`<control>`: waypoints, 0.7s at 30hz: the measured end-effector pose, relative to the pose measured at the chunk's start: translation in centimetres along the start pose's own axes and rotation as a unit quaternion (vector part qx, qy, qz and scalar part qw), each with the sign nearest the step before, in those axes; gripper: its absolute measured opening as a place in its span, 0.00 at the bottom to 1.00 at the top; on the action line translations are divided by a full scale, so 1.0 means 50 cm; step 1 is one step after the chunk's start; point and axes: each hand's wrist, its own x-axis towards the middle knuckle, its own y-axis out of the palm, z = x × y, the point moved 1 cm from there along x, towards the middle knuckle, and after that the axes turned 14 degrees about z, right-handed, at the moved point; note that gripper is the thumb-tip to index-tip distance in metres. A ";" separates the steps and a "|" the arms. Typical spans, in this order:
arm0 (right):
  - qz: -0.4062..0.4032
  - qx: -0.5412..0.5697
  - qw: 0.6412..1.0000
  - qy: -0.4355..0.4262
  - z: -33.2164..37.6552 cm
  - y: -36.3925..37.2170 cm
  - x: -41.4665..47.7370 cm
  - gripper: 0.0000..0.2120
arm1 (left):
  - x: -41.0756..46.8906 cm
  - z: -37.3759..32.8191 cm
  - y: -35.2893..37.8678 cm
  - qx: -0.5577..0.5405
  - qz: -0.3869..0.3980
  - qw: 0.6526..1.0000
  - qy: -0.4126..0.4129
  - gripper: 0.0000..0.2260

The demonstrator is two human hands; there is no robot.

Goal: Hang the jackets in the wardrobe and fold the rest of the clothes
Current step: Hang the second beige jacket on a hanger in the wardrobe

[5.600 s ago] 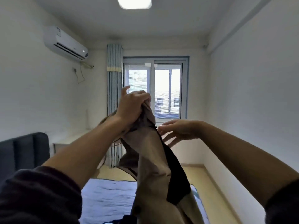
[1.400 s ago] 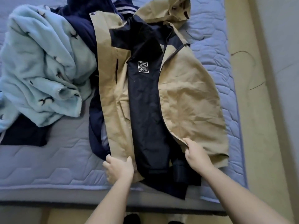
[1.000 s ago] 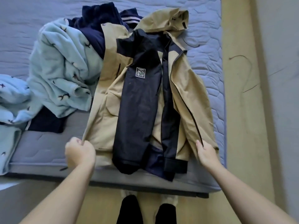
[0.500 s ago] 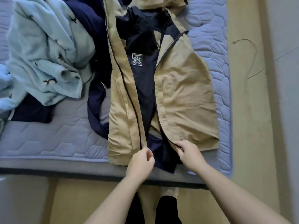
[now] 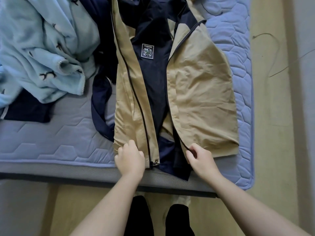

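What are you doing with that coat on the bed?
A person stands at the edge of the mattress with a tan and navy jacket spread front up on it. The left hand holds the bottom of one front panel and the right hand pinches the bottom of the other, beside the zip, which is undone. A light blue fleece lies crumpled to the left, on top of dark navy clothes.

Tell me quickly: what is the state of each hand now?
Left hand: closed, gripping the tan jacket at its hem.
Right hand: closed, pinching the tan jacket's zipper edge.
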 end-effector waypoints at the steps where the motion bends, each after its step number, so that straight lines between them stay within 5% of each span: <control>1: 0.003 0.054 0.998 0.016 0.000 -0.001 0.001 0.08 | 0.005 0.006 -0.005 -0.034 0.011 0.999 0.003 0.01; 5: 0.019 0.301 0.949 0.090 -0.004 -0.010 -0.004 0.08 | 0.001 0.030 -0.016 -0.090 0.057 0.994 0.034 0.04; 10: 0.060 0.398 0.908 0.118 -0.012 -0.020 -0.011 0.07 | -0.009 -0.002 0.004 0.031 0.059 0.998 -0.013 0.28; 14: 0.097 0.404 0.903 0.108 -0.015 -0.024 -0.009 0.08 | 0.013 -0.019 -0.002 0.008 0.028 0.999 -0.025 0.09; 17: 0.093 0.413 0.898 0.119 -0.013 -0.027 -0.007 0.08 | 0.015 -0.001 -0.017 -0.067 0.034 0.997 -0.006 0.06; 21: -0.068 0.374 0.909 0.170 -0.029 -0.086 -0.005 0.06 | 0.006 0.101 -0.070 -0.172 -0.008 0.972 -0.158 0.07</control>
